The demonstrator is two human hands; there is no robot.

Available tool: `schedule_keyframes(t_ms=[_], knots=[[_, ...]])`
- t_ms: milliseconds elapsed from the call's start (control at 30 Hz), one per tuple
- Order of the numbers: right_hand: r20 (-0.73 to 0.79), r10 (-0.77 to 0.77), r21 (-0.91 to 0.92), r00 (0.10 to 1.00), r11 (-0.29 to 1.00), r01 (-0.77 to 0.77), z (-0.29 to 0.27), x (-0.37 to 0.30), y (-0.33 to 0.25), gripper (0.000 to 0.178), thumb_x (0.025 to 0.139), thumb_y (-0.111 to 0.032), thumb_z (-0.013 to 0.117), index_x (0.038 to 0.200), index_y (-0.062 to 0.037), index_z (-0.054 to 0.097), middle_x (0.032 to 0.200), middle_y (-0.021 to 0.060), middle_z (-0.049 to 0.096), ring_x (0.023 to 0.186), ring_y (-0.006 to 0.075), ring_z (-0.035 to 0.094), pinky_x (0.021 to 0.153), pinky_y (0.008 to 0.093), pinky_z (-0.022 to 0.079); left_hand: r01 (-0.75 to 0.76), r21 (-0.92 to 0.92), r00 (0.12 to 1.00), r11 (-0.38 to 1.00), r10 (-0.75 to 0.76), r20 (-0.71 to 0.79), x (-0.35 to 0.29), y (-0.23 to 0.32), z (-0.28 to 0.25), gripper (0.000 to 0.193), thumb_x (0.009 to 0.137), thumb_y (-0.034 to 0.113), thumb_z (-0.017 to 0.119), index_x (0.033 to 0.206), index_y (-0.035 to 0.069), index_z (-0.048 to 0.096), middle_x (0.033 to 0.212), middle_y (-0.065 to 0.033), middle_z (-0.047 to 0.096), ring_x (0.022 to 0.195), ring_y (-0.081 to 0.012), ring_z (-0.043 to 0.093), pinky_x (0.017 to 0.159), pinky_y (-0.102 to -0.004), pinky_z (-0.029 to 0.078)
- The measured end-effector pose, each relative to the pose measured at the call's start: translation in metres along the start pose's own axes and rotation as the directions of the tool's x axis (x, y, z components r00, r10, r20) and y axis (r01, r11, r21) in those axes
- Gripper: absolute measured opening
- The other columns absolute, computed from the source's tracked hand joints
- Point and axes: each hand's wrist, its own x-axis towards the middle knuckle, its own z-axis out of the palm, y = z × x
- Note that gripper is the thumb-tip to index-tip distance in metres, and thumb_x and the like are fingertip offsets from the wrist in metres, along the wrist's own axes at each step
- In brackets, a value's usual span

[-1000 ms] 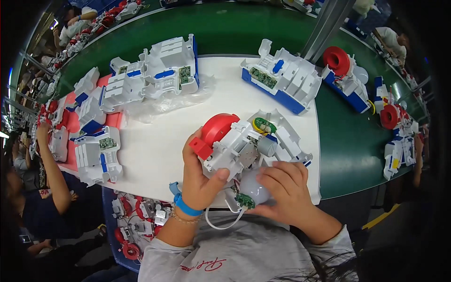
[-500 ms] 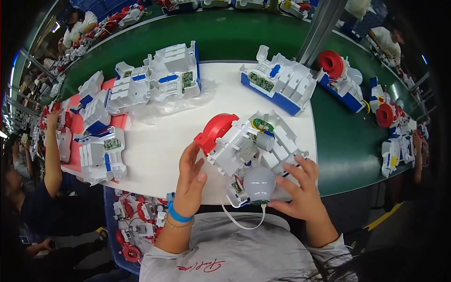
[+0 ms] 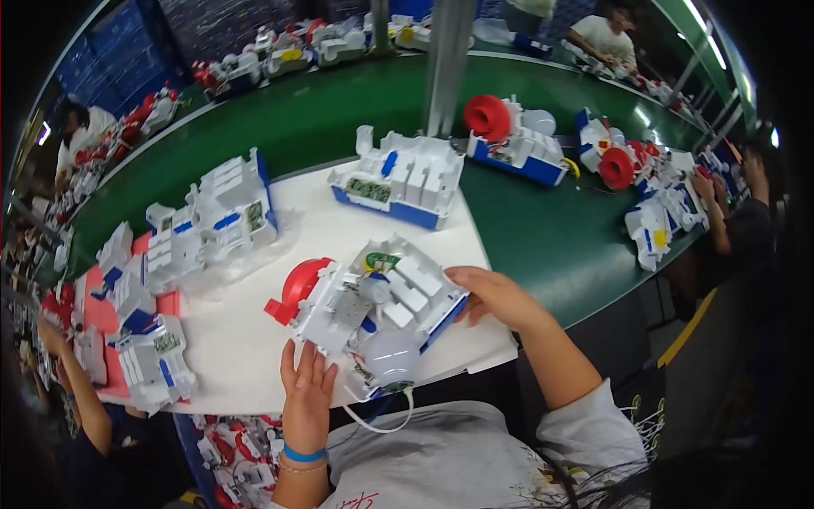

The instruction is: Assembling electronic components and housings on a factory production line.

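A: What surface are we working on?

B: We have a green table (image 3: 521, 246) with a white sheet (image 3: 237, 343) over its near part. Red sheeting (image 3: 167, 304) lies at the left among white-and-blue housings (image 3: 161, 360). A metal post (image 3: 449, 68) stands at the far side.

A: What does the room contain?

B: We note a co-worker (image 3: 606, 42) at the upper right, beside more parts, and a blue bin (image 3: 190, 445) of red and white components below the table.

A: Where is the assembly (image 3: 324, 312), and how does it look?

B: We locate it at the near edge of the white sheet, between both hands. It is uncovered: a red horn-shaped part (image 3: 305, 284) at the left, a small green circuit board (image 3: 381, 261) at the top, a glossy white dome (image 3: 393, 356) at the near side, and a white cable (image 3: 377, 430) looping below.

A: State of each grip?

B: We see the left hand (image 3: 307, 386) unclosed, fingers loosely extended just beside the assembly, holding nothing. The right hand (image 3: 492, 297) bends its fingers at the right corner; we cannot tell how firmly they close.
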Motion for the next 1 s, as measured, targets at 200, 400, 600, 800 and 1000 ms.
schedule_keyframes(t_ms=[200,400,600,800,1000], knots=[[0.124,0.019,0.166,0.992,0.985,-0.04,0.005,-0.001,0.004,0.053,0.08,-0.027,0.06,0.122,0.0025,0.043,0.099,0.0101,0.056,0.078,0.0148,0.058,0.067,0.0262,0.052,-0.075,-0.01,0.997,0.997,0.075,-0.007,0.005,-0.009,0.008,0.061,0.087,0.031,0.039,0.138,0.015,0.011,0.14,-0.0113,0.023,0.125,-0.0229,0.028,0.097,-0.0373,0.028],[0.042,-0.066,0.363,0.997,0.93,0.047,0.001,-0.04,0.014,0.049,0.082,-0.019,0.055,0.124,0.0034,0.041,0.103,0.0107,0.056,0.083,0.0162,0.057,0.074,0.0303,0.051,-0.127,-0.129,0.992,0.984,0.128,0.0,0.001,-0.007,0.032,0.062,0.086,0.033,0.039,0.137,0.01,0.014,0.134,-0.0098,0.032,0.112,-0.0203,0.039,0.095,-0.0307,0.031],[-0.205,-0.115,0.477,0.972,0.855,0.202,-0.05,-0.084,0.019,0.047,0.083,-0.017,0.052,0.123,0.0047,0.041,0.102,0.0127,0.057,0.087,0.0197,0.059,0.072,0.0321,0.053,-0.018,-0.007,0.974,1.0,0.019,0.228,0.03,-0.013,0.103,0.07,0.081,0.033,0.042,0.139,0.013,0.007,0.142,-0.0105,0.015,0.125,-0.0227,0.026,0.101,-0.0326,0.023],[-0.42,-0.21,0.487,0.883,0.769,0.415,-0.111,-0.096,0.028,0.043,0.085,-0.017,0.048,0.119,0.0084,0.041,0.094,0.015,0.06,0.074,0.0189,0.062,0.066,0.0305,0.054,0.109,0.243,0.898,0.964,-0.2,0.391,0.096,-0.053,0.169,0.061,0.089,0.037,0.033,0.139,0.016,0.005,0.145,-0.0065,0.011,0.132,-0.0212,0.016,0.101,-0.0358,0.015],[-0.486,-0.179,0.503,0.855,0.744,0.441,-0.155,-0.053,0.041,0.043,0.085,-0.019,0.051,0.12,0.0055,0.042,0.098,0.0139,0.057,0.074,0.0201,0.059,0.07,0.0331,0.052,0.035,0.187,0.912,0.982,-0.108,0.395,0.171,-0.111,0.205,0.069,0.089,0.045,0.037,0.139,0.01,0.004,0.142,-0.0139,0.016,0.129,-0.0233,0.025,0.103,-0.0329,0.02]])
